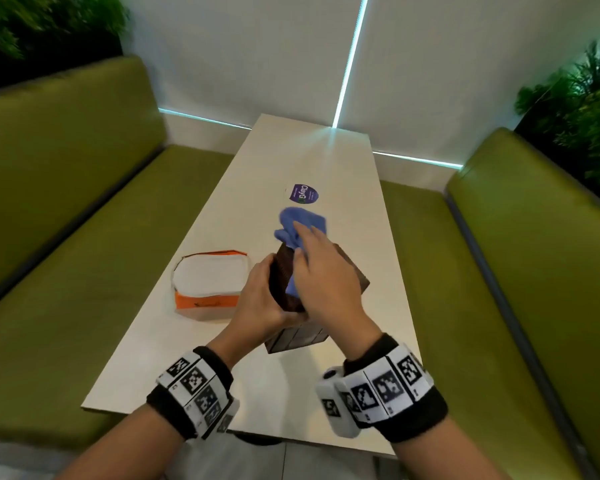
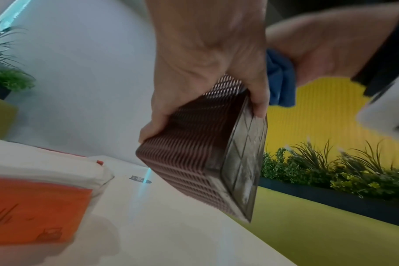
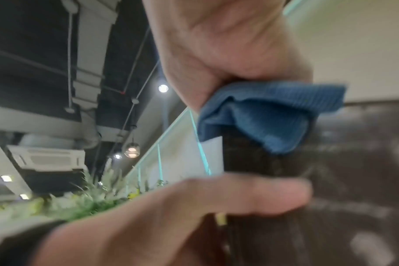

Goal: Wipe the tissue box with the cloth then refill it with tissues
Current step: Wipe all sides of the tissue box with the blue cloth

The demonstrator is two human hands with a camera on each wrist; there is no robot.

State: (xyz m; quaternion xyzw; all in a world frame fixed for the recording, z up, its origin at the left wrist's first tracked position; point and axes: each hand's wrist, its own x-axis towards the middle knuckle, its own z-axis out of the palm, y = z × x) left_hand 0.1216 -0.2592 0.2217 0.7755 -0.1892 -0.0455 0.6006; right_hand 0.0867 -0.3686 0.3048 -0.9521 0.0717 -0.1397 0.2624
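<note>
Left grip (image 1: pixel 260 301) is curled round the tissue box (image 1: pixel 349 275) tilted over the worktop (image 1: pixel 284 389), right grip (image 1: pixel 323 271) closed on the cloth (image 1: pixel 300 223) against it, so the box could be knocked loose by a hard stroke.

Tissue box (image 1: pixel 355 280) part-hidden by cloth (image 1: pixel 300 221), box blurred (right wrist view)

tissue pack (image 1: pixel 208 280) left (close), far table (image 1: pixel 312 157) open
</note>
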